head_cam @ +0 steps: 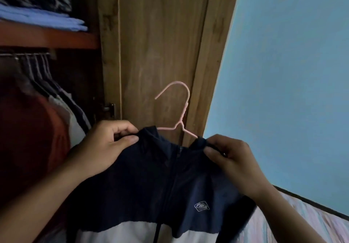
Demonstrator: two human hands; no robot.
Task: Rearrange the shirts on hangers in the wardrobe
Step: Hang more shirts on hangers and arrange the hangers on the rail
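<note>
I am holding a dark blue jacket (170, 176) on a pink hanger (181, 110) — my left hand (105, 148) and right hand (232, 159) are each pinching one shoulder.

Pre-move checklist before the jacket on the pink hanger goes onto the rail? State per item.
1. Left hand grips the navy jacket at its shoulder: ok.
2. Right hand pinches the other shoulder: ok.
3. Pink hanger hook free and upright above the collar: ok.
4. Hanger arms seated inside both shoulders: cannot tell, fabric hides them.
5. Free gap on the wardrobe rail among the hung clothes: cannot tell, blurred and dark.
6. Zip closed at the front: ok as far as it shows.
</note>
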